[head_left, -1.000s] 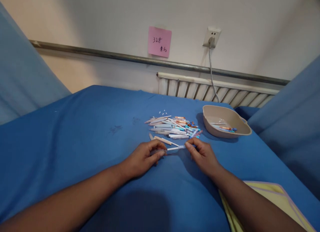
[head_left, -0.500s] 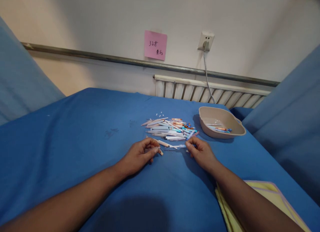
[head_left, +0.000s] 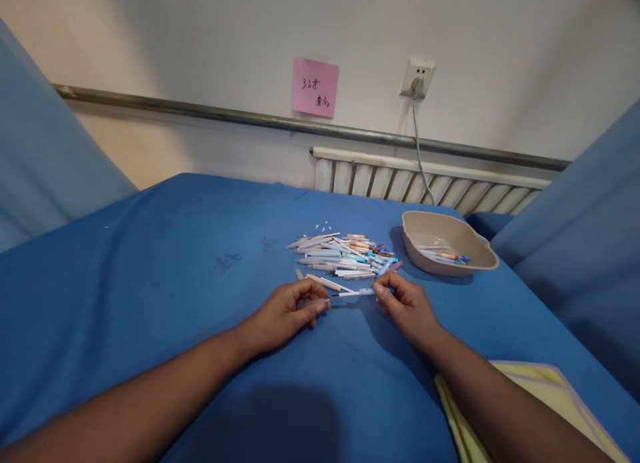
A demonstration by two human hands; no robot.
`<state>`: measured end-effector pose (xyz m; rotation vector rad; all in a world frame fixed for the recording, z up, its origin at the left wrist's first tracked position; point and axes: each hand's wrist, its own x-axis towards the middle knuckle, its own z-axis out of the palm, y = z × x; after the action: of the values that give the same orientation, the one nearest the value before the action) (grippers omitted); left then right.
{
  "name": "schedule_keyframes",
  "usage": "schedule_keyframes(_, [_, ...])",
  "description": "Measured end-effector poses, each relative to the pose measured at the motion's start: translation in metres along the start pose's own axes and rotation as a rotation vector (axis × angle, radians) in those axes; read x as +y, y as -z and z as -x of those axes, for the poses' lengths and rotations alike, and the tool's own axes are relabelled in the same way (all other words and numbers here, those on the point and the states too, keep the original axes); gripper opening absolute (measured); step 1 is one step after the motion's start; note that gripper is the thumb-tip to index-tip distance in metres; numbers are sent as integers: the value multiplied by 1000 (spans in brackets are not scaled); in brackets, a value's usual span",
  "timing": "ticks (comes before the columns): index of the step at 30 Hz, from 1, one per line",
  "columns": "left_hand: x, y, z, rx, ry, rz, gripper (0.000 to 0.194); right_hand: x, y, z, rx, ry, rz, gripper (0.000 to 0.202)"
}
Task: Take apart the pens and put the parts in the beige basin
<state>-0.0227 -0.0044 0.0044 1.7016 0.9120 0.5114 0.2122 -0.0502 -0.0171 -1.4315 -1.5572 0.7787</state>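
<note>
White and slim, the plastic pen refill [head_left: 350, 294] now bridges both hands again on the blue cloth-covered table [head_left: 150, 263]. The left hand [head_left: 285, 313] pinches a clear pen barrel [head_left: 313, 304] that has closed back onto the refill's tip, while the right hand [head_left: 406, 306] grips the other end, so the two parts appear to be going together.

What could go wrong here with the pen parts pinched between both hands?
The thin refill spans the gap between the left hand and right hand; a skewed push might bend it. The loose pile of pen parts lies just beyond the fingers, so a slip could scatter it. Small white tips might get lost on the blue cloth.
</note>
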Motion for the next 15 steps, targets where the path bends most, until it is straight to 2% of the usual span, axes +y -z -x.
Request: schedule_keyframes(15, [-1, 0, 0, 20, -14, -6, 23, 3, 1, 0, 7, 20, 71, 25])
